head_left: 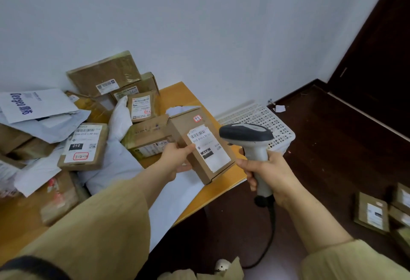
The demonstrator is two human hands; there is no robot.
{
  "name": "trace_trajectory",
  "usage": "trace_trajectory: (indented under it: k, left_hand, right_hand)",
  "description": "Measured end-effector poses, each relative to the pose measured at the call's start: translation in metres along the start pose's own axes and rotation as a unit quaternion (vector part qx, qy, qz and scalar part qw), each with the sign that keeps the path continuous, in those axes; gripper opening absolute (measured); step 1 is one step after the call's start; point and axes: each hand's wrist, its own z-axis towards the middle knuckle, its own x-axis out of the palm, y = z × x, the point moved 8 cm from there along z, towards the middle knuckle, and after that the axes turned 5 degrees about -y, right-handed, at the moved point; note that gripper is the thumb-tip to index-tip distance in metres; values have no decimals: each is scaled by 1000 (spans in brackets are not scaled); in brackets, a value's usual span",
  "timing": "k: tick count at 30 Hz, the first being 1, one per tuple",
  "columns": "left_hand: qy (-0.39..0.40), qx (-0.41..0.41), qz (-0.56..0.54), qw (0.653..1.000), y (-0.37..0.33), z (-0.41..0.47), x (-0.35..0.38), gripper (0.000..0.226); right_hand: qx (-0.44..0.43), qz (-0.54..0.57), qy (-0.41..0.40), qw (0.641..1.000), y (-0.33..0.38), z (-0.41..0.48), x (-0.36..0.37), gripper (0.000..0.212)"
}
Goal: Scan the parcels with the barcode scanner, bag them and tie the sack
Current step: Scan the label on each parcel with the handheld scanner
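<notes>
Filling the upper half of the view, a pale wall (199,24) stands behind everything. Below it on the right is a dark wooden floor (332,146), and on the left a table (175,96) with an orange-brown top. A heap of parcels (84,146) covers most of the table: brown cardboard boxes with printed labels, mixed with white and grey mailer bags (37,104). A white plastic basket (266,117) with many holes stands on the floor, just beside the far corner of the table. A few more small boxes (372,213) lie on the floor at the right edge.

The task's parcel, a small brown box (184,129), is held in the air above the right end of the table, tilted, with its label (210,153) turned up. The left hand (177,157) grips it at its left side, the thumb on top and the fingers under it. The barcode scanner (253,144), grey with a darker head, is just to the right of the box, very near it, and its head points toward the label. The right hand (268,173) is closed around the scanner's handle. A black cable (269,235) hangs from the handle down to the floor. A small sticker with a red border (198,118) sits on the top face of the held box.
</notes>
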Motion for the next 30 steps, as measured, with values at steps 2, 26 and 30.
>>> trace_trajectory:
  k: [2,26,30]
  left_hand:
    - [17,-53,13,998,22,6,19,32]
    - [-2,69,710,701,122,32,0,64]
    - [-29,155,649,745,76,19,-9,35]
  right_hand:
    - [29,12,-18,999,-18,11,-12,29]
    - [42,-68,-121,989,-110,68,11,45]
    - [45,-44,-124,990,-106,57,19,40]
